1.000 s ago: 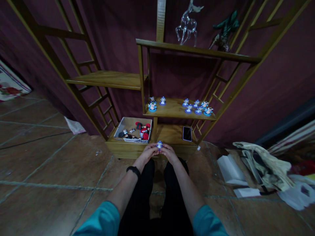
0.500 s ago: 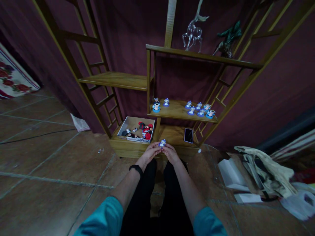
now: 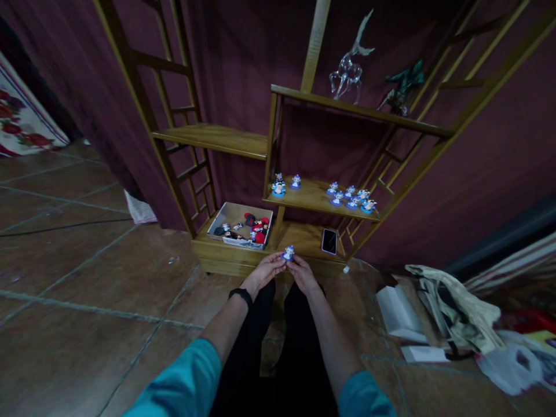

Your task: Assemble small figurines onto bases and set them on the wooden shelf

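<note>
A small purple and white figurine point(image 3: 288, 253) stands upright between my two hands, in front of the wooden shelf unit. My left hand point(image 3: 268, 270) pinches it from the left, and my right hand point(image 3: 303, 273) grips it from the right, with the fingertips close together at its base. On the middle shelf point(image 3: 310, 194), similar figurines point(image 3: 337, 198) stand in a group at the right. A purple figurine point(image 3: 296, 182) and a blue-based figurine point(image 3: 278, 189) stand at that shelf's left end. Left of my hands, an open cardboard box point(image 3: 226, 215) holds several loose figurines with red and black parts.
A phone point(image 3: 329, 241) lies on the lower shelf at the right. Above stand a clear glass deer point(image 3: 347, 72) and a dark green statue point(image 3: 402, 87). White boxes point(image 3: 399, 313), a beige cloth bag point(image 3: 463, 315) and a plastic bag point(image 3: 510, 365) lie on the floor at right.
The camera view has tilted and shifted slightly. Both hands still hold the purple and white figurine in nearly the same place.
</note>
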Demonstrator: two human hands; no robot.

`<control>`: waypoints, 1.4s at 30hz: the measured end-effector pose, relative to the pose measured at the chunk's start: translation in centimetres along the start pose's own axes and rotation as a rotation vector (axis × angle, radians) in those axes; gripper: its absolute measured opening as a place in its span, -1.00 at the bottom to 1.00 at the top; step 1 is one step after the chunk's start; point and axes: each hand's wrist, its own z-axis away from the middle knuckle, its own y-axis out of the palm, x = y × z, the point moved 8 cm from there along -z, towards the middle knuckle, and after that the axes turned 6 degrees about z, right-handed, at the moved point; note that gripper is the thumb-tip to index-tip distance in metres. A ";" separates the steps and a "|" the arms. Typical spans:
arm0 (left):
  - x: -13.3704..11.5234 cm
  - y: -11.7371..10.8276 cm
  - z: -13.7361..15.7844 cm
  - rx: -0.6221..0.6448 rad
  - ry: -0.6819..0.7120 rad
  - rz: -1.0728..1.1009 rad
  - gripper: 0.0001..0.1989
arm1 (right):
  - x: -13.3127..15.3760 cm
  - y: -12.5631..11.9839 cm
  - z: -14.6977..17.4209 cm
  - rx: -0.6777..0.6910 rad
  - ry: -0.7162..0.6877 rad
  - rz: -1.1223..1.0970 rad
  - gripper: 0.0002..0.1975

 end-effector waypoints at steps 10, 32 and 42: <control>1.3 -0.2 0.3 -0.029 -0.054 0.111 -0.86 | -0.5 -0.4 0.3 -0.074 -0.047 0.034 -0.61; 0.0 -2.1 1.1 -0.032 -0.026 -0.034 -0.64 | 0.3 2.6 2.8 0.151 0.032 0.021 -0.62; 0.3 -2.2 0.5 -0.042 -0.004 -0.012 -0.66 | 0.3 2.3 1.9 0.130 0.042 0.008 -0.62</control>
